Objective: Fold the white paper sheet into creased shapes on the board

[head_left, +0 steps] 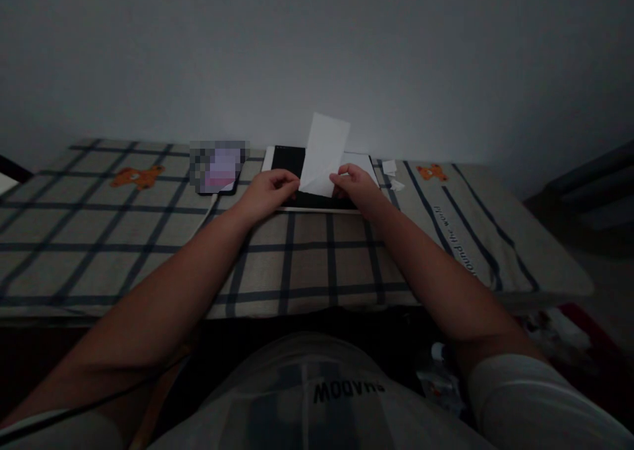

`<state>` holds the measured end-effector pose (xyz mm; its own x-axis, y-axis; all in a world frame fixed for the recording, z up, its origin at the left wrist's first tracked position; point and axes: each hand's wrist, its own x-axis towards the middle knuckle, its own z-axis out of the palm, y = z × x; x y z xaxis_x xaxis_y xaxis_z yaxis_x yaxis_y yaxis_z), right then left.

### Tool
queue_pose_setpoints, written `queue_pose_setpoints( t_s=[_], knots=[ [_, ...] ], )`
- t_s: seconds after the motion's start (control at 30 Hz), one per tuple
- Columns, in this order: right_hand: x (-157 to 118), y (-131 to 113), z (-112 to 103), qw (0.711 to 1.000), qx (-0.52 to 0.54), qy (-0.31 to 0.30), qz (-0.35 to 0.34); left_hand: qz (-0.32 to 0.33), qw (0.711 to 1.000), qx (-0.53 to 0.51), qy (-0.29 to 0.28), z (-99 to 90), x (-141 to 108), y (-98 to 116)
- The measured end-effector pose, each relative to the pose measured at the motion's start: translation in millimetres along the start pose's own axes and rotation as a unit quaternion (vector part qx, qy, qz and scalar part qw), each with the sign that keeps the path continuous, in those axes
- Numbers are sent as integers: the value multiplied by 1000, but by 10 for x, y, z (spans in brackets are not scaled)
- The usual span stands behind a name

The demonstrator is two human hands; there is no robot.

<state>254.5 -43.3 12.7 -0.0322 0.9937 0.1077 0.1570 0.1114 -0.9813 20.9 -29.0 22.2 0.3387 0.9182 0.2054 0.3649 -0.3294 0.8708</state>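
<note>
A white sheet of paper (325, 149) stands tilted up between my hands, its lower edge angled or folded. My left hand (271, 191) pinches its lower left corner between thumb and finger. On the lower right side, my right hand (357, 184) grips the paper with its fingers closed. Beneath both hands lies a flat dark tablet-like device (288, 158) with a pale border. Part of its surface is hidden by the paper and my hands. Another white sheet (365, 164) shows at the device's right side.
A phone (222, 166), partly pixelated, lies left with a white cable (204, 217). Small paper scraps (389, 167) are right of the device. A checked cloth (307, 238) covers the table. A plastic bottle (440, 377) stands below the table edge at the right.
</note>
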Motion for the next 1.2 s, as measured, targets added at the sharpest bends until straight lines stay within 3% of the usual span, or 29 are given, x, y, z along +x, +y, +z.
queue_pose_setpoints(
  t_s=[0.1,0.2,0.33,0.43,0.53,0.7,0.87,1.2],
  knots=[
    [11,-4,-7,1000,-16,0,-24,-10,999,25,33,-20,32,-33],
    [25,4,-52,992,-67,57,-88,-18,996,61,64,-43,56,-64],
    [-13,-25,-137,944,-213,103,-231,-34,995,75,50,-55,46,-59],
    [-73,-84,-161,883,-347,48,-313,-22,998,58,5,-46,17,-29],
    [-118,-130,-143,829,-444,-22,-339,18,997,62,-44,-44,-3,-4],
    [-144,-143,-96,775,-516,-105,-350,85,988,79,-98,-69,-14,26],
    [-144,-112,-80,770,-520,-148,-339,106,985,99,-98,-76,-9,29],
    [-132,-72,-87,778,-529,-145,-307,50,994,98,10,-57,24,-48]
  ],
)
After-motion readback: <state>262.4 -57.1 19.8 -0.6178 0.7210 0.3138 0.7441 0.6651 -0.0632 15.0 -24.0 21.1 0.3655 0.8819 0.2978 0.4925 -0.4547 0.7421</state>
